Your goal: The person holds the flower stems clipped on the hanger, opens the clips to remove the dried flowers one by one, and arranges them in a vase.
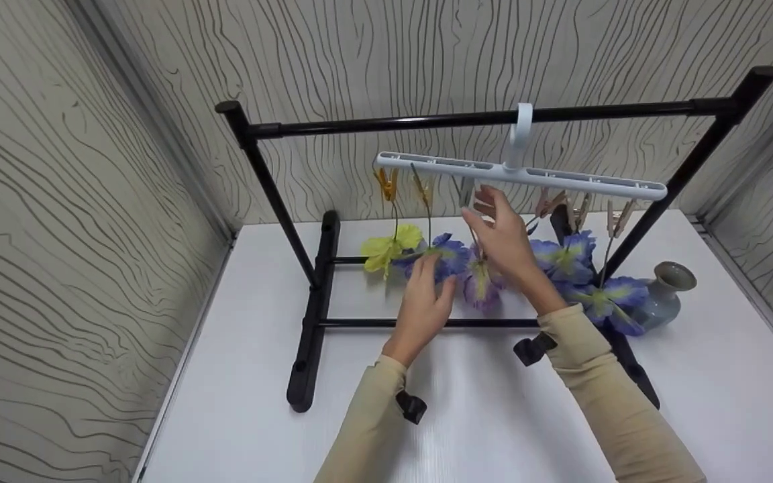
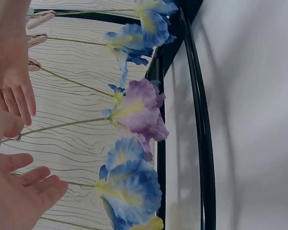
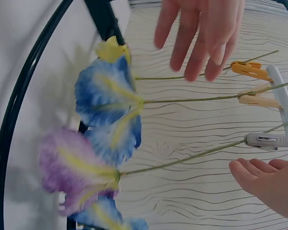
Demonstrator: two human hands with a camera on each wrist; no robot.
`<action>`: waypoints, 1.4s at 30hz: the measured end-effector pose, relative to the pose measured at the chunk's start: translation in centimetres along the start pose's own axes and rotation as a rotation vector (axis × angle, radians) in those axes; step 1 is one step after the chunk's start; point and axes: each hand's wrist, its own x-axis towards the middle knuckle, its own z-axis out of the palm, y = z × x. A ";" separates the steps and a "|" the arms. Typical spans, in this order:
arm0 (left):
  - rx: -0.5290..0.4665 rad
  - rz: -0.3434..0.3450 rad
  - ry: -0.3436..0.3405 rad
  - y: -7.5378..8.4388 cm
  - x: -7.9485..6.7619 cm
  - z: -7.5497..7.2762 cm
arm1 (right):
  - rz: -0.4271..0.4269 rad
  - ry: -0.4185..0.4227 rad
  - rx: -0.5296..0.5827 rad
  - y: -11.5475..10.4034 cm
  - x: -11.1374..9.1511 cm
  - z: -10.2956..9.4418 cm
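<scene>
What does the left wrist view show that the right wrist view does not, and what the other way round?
Only the left wrist view shows three pinkish clips. Only the right wrist view shows the white hanger and the orange clip. Both show the left hand, right hand, purple flower, blue flowers, and parts of the yellow flower and black rack.
</scene>
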 end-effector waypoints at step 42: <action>-0.419 -0.087 0.069 2.1 -0.1 0.5 | 0.182 -0.140 0.886 -1.2 0.9 0.8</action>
